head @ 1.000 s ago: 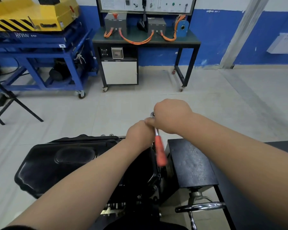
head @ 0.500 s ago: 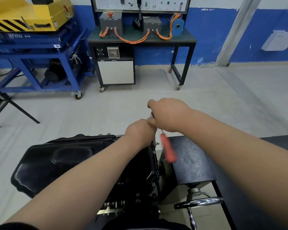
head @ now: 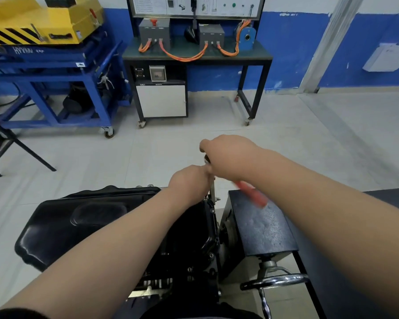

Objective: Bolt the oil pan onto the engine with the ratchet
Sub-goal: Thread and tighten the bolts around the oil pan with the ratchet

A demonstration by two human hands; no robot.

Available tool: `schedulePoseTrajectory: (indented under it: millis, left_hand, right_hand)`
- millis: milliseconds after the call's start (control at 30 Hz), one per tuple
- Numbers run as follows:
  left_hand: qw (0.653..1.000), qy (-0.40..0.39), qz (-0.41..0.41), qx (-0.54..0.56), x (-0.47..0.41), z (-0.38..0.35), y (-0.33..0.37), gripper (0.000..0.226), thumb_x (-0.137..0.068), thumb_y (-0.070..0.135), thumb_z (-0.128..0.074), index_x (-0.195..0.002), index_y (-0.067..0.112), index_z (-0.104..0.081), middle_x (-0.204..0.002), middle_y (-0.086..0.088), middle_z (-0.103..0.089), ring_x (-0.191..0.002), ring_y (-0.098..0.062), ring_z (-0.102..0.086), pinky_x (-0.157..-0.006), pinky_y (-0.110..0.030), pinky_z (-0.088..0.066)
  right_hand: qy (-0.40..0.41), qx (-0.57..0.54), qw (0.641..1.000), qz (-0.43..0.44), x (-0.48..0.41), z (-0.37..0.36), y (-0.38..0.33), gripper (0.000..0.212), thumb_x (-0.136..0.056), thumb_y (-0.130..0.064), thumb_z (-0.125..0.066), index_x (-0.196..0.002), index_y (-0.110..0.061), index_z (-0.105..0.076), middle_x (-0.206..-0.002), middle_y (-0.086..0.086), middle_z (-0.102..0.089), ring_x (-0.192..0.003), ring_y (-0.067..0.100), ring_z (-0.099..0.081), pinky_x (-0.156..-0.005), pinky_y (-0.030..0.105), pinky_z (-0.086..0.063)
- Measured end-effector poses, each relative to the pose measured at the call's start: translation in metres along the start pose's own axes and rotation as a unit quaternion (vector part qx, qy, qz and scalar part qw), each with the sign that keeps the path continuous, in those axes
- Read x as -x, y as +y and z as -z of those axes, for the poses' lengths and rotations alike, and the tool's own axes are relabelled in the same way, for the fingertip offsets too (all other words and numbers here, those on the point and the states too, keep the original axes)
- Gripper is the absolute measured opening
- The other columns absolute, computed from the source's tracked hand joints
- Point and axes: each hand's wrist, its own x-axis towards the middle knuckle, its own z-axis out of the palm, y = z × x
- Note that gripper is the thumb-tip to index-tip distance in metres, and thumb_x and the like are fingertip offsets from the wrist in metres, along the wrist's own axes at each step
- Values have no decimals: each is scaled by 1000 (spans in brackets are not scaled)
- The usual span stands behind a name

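Floor tiles [head: 286,146] filled most of the view, backed by a blue-and-white wall [head: 293,54]. Against that wall stood a blue steel cart [head: 55,72] carrying a yellow machine [head: 44,21], and just beside it a dark workbench [head: 251,57] strung with orange cables [head: 184,56]. Nearer, the black oil pan [head: 90,222] lay on top of the engine [head: 189,268], low and left of centre. Its right-hand flange was next to a black textured block [head: 265,229], with a chrome handwheel [head: 276,280] below that block. Both forearms reached out over the pan to its far right corner. The right hand [head: 228,157] was clenched round the ratchet [head: 251,195] near its metal head, and the orange handle — blurred — stuck out below the wrist, over the block. A thin steel shaft [head: 212,189] ran down from the hands toward the pan's flange. The left hand [head: 189,183] sat just under the right, touching it, knuckles up. Its fingers were hidden, so whether it gripped the shaft could not be told — it merely looked curled.
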Motion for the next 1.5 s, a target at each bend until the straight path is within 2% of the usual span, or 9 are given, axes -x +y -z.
schedulePoseTrajectory:
  millis: [167, 267, 400, 600, 733, 867, 1100, 1333, 1500]
  left_hand:
    - [998, -8, -31, -46, -2, 0, -4, 35, -98, 25, -22, -111, 11, -51, -98, -10, -61, -75, -28, -52, -56, -31, -34]
    - [1000, -18, 6, -10, -3, 4, -1, 25, -98, 22, -31, -101, 12, -54, -96, -9, -62, -79, -23, -57, -60, -27, -41]
    - [989, -120, 19, 79, -12, 2, -3, 33, -97, 11, -27, -119, 1, -50, -121, -19, -54, -82, -8, -55, -58, -15, -32]
    - [997, -51, -57, 10, -15, 7, -7, 25, -97, 31, -33, -94, 15, -51, -85, -7, -57, -74, -25, -50, -63, -33, -39]
    - [999, -29, -23, 18, -15, 1, -7, 37, -95, 50, -32, -86, 19, -52, -69, 0, -51, -65, -23, -48, -58, -29, -38]
    - [999, 1, -23, 28, -9, -1, -4, 28, -92, 33, -37, -69, 19, -42, -56, 2, -46, -58, -27, -55, -51, -26, -35]
    - [998, 0, -65, 19, -9, 3, -7, 33, -99, 37, -30, -102, 14, -53, -88, -10, -64, -74, -29, -57, -61, -33, -45]
    - [998, -39, -39, 33, -6, 5, -2, 25, -95, 29, -37, -99, 14, -56, -96, -11, -64, -91, -28, -62, -69, -32, -45]
    - [997, -27, -65, 25, -1, 2, -8, 23, -95, 17, -33, -94, 10, -54, -95, -14, -66, -80, -32, -57, -61, -33, -39]
  right_hand:
    - [-3, 68, 995, 69, -2, 9, 3, 37, -86, -12, -51, -123, -16, -48, -109, 7, -54, -91, 28, -55, -54, 29, -28]
    - [27, 60, 997, 28, -1, 6, -4, 17, -90, -28, -49, -98, -13, -47, -89, 5, -57, -63, 24, -47, -48, 27, -24]
    - [8, 10, 998, -54, 1, -2, -9, 26, -94, -40, -42, -93, -15, -47, -81, 3, -47, -71, 26, -44, -59, 31, -32]
    - [-5, 10, 997, 74, 1, 2, 6, 39, -86, -10, -52, -123, -18, -47, -112, 3, -53, -99, 25, -55, -78, 37, -45]
    - [19, 12, 1000, 15, -3, 2, 11, 33, -90, -30, -50, -121, -18, -47, -105, 3, -58, -85, 27, -58, -64, 33, -42]
    - [4, -2, 995, -96, -6, -4, 6, 37, -91, -54, -41, -95, -18, -50, -91, 5, -58, -73, 26, -46, -57, 31, -32]
    - [-2, -18, 999, 42, 1, 2, 15, 34, -89, -19, -50, -122, -18, -48, -116, 2, -53, -102, 25, -54, -62, 34, -44]
    - [41, 10, 998, -55, 4, -7, -1, 41, -90, -51, -45, -110, -15, -50, -88, 4, -59, -70, 27, -50, -53, 29, -30]
    - [21, -65, 997, 23, 5, -5, -3, 35, -90, -34, -50, -121, -17, -48, -109, 2, -60, -96, 26, -57, -74, 37, -47]
